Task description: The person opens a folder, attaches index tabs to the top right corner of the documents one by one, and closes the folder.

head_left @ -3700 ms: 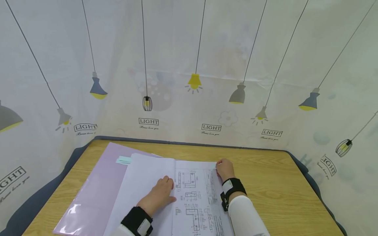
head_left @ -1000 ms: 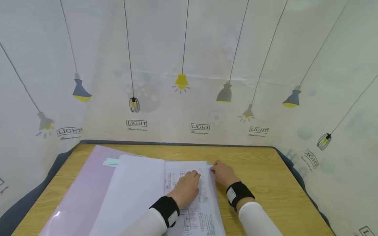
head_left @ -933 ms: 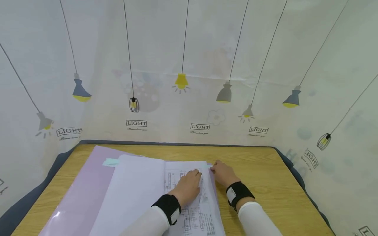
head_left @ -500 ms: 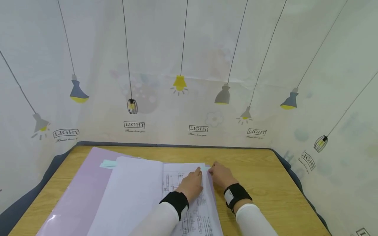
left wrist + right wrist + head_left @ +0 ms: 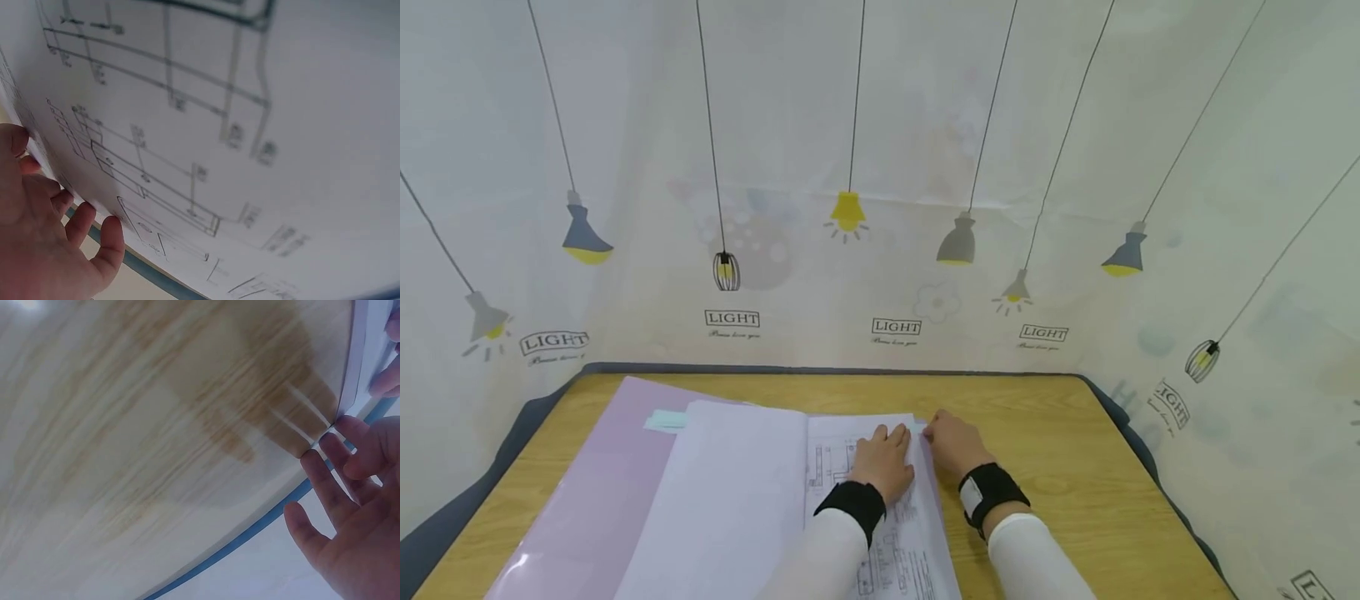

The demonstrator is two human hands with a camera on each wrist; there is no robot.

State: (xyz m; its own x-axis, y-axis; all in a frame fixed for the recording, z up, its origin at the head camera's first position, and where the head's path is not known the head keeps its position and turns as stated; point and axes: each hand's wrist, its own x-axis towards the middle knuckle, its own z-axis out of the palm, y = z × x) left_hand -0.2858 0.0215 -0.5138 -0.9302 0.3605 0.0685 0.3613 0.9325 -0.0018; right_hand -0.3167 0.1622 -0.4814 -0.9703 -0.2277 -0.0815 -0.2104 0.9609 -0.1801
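Note:
An open booklet of technical drawings (image 5: 737, 483) lies on a lavender folder (image 5: 591, 483). My left hand (image 5: 883, 462) rests with fingers spread on the upper part of the drawing page (image 5: 300, 137), close to its right edge. A light blue sticky tab (image 5: 918, 427) shows at the page's top right corner, between my two hands. Beside that corner is my right hand (image 5: 955, 446), its fingertips at the tab and folder edge. In the right wrist view its fingers (image 5: 322, 487) look loosely extended, with the thumb apart from them. The tab itself is mostly hidden there.
More light blue tabs (image 5: 664, 421) stick out past the left page's upper edge, over the folder. The wooden table (image 5: 1090, 483) extends to the right, edged by a dark blue border (image 5: 827, 369). A lamp-patterned fabric (image 5: 805, 125) hangs behind it.
My left hand has gone from the left page by the spine to the right page's upper edge, fingers now spread. The right hand stays near the page corner. The head view has shifted slightly.

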